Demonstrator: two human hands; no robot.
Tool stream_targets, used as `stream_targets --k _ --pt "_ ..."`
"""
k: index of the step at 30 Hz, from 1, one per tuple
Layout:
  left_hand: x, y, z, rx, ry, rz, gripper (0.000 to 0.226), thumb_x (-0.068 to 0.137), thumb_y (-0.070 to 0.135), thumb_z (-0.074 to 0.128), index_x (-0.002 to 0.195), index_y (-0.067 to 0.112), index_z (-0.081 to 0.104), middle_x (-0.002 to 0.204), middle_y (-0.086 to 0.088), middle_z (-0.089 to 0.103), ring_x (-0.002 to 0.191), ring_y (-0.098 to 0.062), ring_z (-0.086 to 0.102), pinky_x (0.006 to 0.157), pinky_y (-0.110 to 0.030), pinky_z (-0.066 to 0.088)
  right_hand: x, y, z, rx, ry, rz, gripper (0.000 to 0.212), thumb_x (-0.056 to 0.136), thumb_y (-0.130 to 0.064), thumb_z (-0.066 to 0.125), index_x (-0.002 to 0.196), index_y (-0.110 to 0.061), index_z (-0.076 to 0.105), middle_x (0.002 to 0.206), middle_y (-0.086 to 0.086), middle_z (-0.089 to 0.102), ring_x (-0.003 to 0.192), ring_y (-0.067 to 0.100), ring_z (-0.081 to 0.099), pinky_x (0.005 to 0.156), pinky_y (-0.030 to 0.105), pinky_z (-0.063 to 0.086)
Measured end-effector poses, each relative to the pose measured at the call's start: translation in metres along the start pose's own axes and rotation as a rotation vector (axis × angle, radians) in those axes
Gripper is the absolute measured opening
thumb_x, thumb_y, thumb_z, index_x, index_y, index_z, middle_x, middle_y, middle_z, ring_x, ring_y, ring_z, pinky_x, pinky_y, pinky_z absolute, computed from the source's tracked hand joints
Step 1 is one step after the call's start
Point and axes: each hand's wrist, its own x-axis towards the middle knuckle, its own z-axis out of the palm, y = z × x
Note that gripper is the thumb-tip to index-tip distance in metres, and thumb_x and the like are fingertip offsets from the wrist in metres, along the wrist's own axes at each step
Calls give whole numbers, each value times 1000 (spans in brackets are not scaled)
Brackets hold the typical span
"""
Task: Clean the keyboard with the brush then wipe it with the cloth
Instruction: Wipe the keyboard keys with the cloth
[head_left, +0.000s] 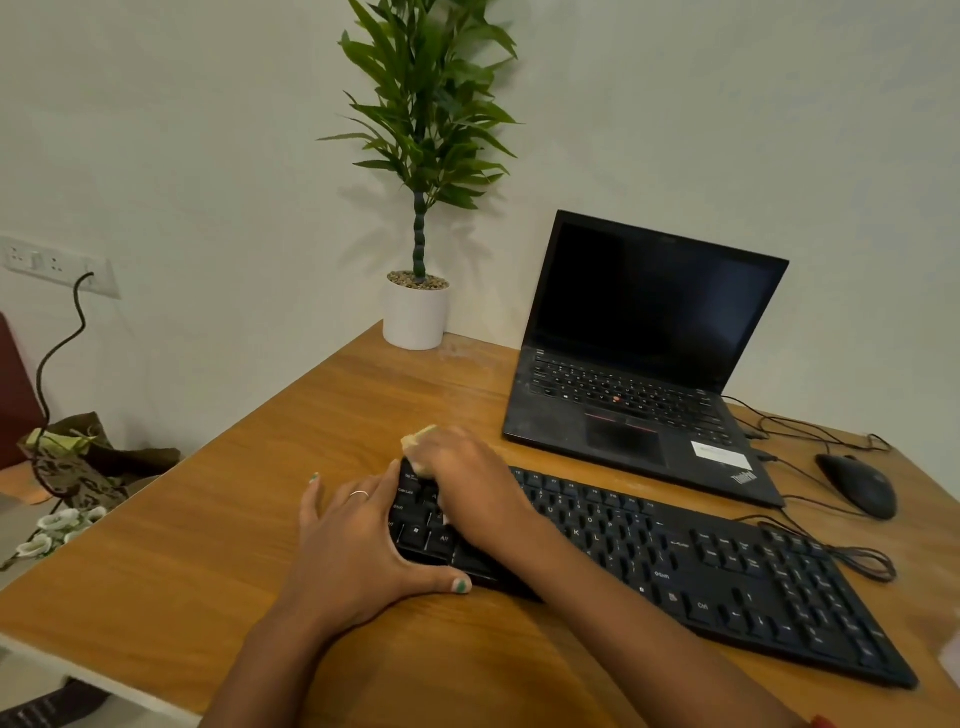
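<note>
Left hand (358, 540), fingers straight, braces left end of long black plastic keyboard (727, 582) on wooden desk (208, 545). Right hand (467, 483) presses pale yellow cloth (422, 441) there, fingers curved over it. Unwiped keys run rightward along long axis.

Black keyboard (701, 571) askew; yellowish cloth (422, 441) on left end

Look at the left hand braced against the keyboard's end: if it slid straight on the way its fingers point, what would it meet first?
The left hand points up the bare table toward the wall. Its line looks free along the wood; the white plant pot stands off to the right of it, though depth is hard to judge.
</note>
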Motion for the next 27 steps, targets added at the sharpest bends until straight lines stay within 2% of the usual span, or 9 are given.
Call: stream_targets --k 3,6,8,12,16,18,22,25,27 --pt "-2 1 -2 -27 -7 -19 143 33 106 24 153 30 13 149 14 37 140 -6 24 117 -42 -9 3 7 1 -9 46 105 29 86 -1 52 115 -6 59 117 9 58 115 26 46 88 39 46" --pt "-1 0 -2 -28 -14 -34 148 30 107 20 154 26 10 148 15 39 139 -5 26 118 -42 -7 0 -7 5 -6 8 16 24 86 -3 54 108 -7 61 112 9 59 110 24 47 87 37 46" --pt "0 0 -1 -50 -17 -42 152 31 106 24 155 22 -1 146 15 42 139 -4 26 118 -41 -7 -2 -9 2 26 4 -6 26 83 1 55 107 -7 62 110 8 59 108 23 47 85 37 46" --pt "-1 1 -1 -134 -28 -40 156 32 105 32 148 19 -26 145 18 41 139 -3 26 116 -37 -9 -4 6 -1 34 52 75 32 82 5 55 111 -5 60 116 9 58 113 25 46 89 39 45" --pt "-2 2 -2 -152 -27 -36 154 26 107 25 137 22 -41 147 16 40 138 -3 28 117 -38 -7 -11 -16 -1 72 -40 -75 31 78 3 59 107 -10 63 103 5 61 100 20 49 84 37 46" --pt "-2 2 -2 -164 -20 -29 154 26 107 25 135 23 -43 148 17 39 138 -3 28 117 -38 -6 -14 -16 -8 99 -64 -89 31 77 4 59 105 -9 64 101 7 62 97 23 51 82 40 47" --pt "-1 1 0 -184 9 -9 150 34 104 35 136 25 -43 144 22 41 138 -2 28 118 -38 -6 -11 3 -7 65 13 14 29 83 0 54 111 -8 61 114 7 59 109 24 48 88 39 45" --pt "-2 1 0 -195 24 -11 149 30 106 27 135 27 -44 141 22 45 134 0 34 118 -38 -3 -5 -13 3 35 -141 -37 37 74 2 63 106 -16 60 100 -1 57 95 17 46 80 34 46" --pt "-2 0 1 -194 22 0 148 28 106 22 133 27 -46 138 22 48 132 1 36 118 -37 -2 -9 -17 0 65 -186 -86 31 74 4 62 99 -13 64 93 0 57 94 21 49 78 35 45"
